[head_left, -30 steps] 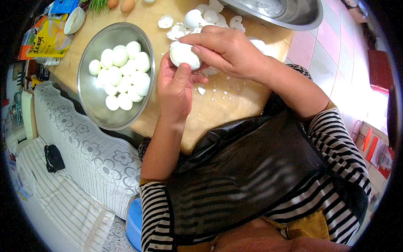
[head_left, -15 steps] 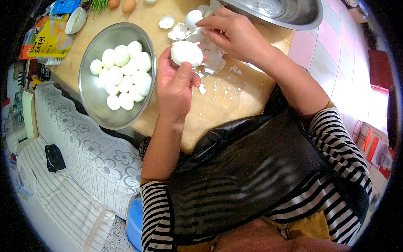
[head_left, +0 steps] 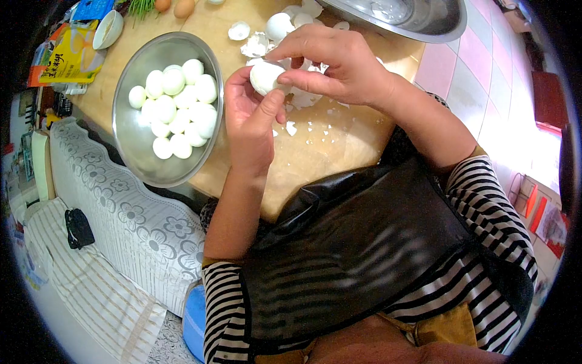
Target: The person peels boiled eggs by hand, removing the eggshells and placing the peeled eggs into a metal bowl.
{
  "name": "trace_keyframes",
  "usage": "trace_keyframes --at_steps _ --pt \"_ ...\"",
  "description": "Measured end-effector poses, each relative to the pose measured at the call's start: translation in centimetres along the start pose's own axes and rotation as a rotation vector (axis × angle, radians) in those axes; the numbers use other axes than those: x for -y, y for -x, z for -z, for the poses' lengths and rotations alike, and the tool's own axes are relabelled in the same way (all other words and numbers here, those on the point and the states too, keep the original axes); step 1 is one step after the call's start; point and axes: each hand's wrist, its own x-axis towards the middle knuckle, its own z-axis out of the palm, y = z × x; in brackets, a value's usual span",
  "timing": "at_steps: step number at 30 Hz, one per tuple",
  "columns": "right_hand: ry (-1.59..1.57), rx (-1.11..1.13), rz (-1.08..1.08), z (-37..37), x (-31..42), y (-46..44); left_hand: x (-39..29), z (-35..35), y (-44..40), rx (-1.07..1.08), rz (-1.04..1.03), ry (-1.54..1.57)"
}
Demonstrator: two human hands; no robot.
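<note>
A white egg with bits of shell is held in my left hand, between the thumb and fingers. My right hand reaches over from the right, its thumb and index fingertips touching the egg's right and upper sides. Left of my hands stands a steel bowl holding several peeled eggs. Broken shells lie behind my hands, with another white egg among them. Small shell bits are scattered on the wooden table near my left hand.
At the back right is a large metal basin. Brown eggs, green stalks, a small white bowl and a yellow packet are at the back left. A patterned cloth covers something left of the table.
My right hand moved away to the shells and has come back to the egg. The egg has been turned in my left hand.
</note>
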Motion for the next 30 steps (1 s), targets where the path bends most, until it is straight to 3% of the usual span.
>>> trace_keyframes --at_steps 18,21,30 --pt "0.252 -0.101 0.089 -0.4 -0.6 0.2 0.3 -0.4 0.3 -0.019 0.069 0.033" --pt "0.265 -0.035 0.026 -0.2 -0.5 0.2 0.5 -0.1 0.2 -0.007 0.072 0.041" --pt "-0.005 -0.225 -0.417 0.5 -0.9 -0.6 0.5 0.4 -0.1 0.029 0.118 0.094"
